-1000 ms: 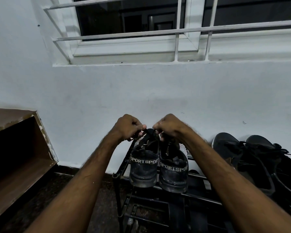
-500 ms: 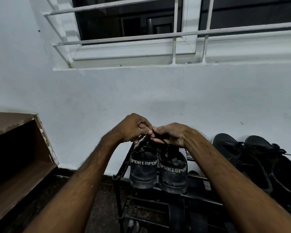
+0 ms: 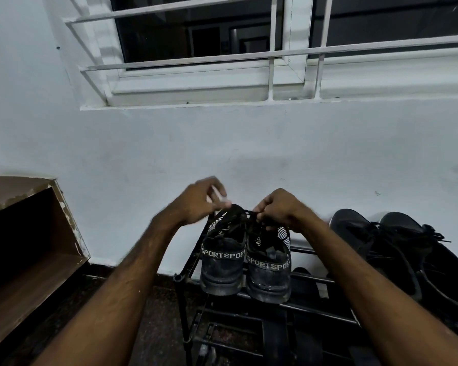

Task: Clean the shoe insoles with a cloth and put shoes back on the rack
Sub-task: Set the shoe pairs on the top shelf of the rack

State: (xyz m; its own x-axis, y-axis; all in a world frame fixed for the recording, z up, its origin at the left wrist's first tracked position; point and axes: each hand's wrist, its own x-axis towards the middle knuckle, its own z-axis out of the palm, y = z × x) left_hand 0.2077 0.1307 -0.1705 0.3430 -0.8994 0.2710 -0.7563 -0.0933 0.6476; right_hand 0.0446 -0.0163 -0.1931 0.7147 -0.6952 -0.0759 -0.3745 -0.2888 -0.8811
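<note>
- wooden shelf unit (image 3: 29,233) stands well to the left of both hands, against the wall; it plays no part here
- left hand (image 3: 196,203) hangs just above the toe end of the left sports shoe (image 3: 222,262); it is blurred, so I cannot tell whether its fingers pinch anything or are apart
- laces (image 3: 239,211) lie between the two hands, over the tops of the shoes
- right hand (image 3: 278,211) has its fingers curled and pressed together on the laces, directly above the right sports shoe (image 3: 269,270)
- both sports shoes sit below the grip, side by side, heels toward the person, on the top bars of the rack (image 3: 180,277)
- right of the grip, a pair of black shoes (image 3: 381,247) rests on the same rack
- progress, as a judgement: this pair looks returned, with only lace tidying in hand; no cloth shows and the insoles are hidden, so the cleaning cannot be confirmed
</note>
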